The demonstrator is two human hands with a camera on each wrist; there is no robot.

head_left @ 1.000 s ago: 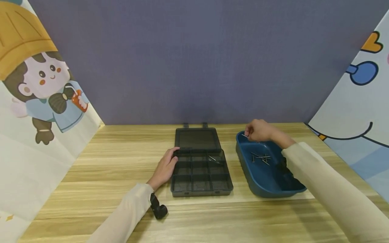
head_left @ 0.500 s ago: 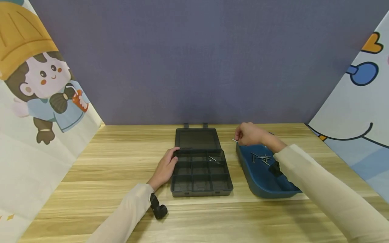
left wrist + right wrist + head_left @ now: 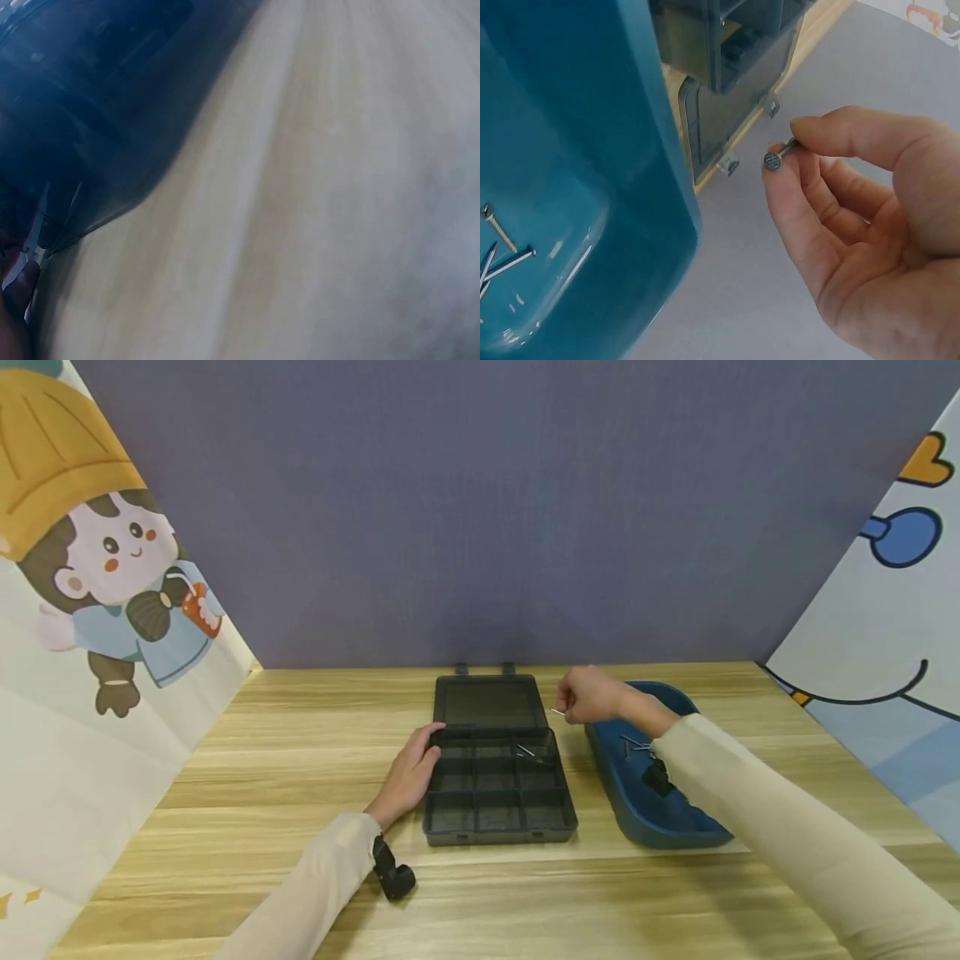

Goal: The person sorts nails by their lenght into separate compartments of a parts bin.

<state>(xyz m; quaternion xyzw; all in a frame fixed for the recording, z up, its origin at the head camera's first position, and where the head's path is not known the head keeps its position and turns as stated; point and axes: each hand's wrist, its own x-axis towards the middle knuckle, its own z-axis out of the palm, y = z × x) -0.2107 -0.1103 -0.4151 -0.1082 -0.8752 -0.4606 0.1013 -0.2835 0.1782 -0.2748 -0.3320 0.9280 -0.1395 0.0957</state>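
A dark see-through organizer box (image 3: 499, 837) lies on the table, its lid (image 3: 491, 702) folded back flat behind it. My left hand (image 3: 405, 781) grips its left rim near the rear corner, thumb and index finger at the edge; the other fingers are hidden. In a right-hand compartment lie a few thin nails (image 3: 527, 750). My right hand (image 3: 596, 695) pinches a nail (image 3: 774, 160) between thumb and index finger, its patterned head showing in the right wrist view. That hand is above the table, between the lid and the blue bin (image 3: 626, 814).
Several more nails (image 3: 514, 264) lie on the floor of the blue bin, partly covered by my right sleeve (image 3: 738, 785) in the head view. A grey-blue panel (image 3: 480, 510) rises behind the wooden table (image 3: 300, 735). Printed cartoon sheets stand at both sides.
My right hand has moved left with the nail, from over the bin's far rim towards the organizer box. The left hand and the box stay where they were.
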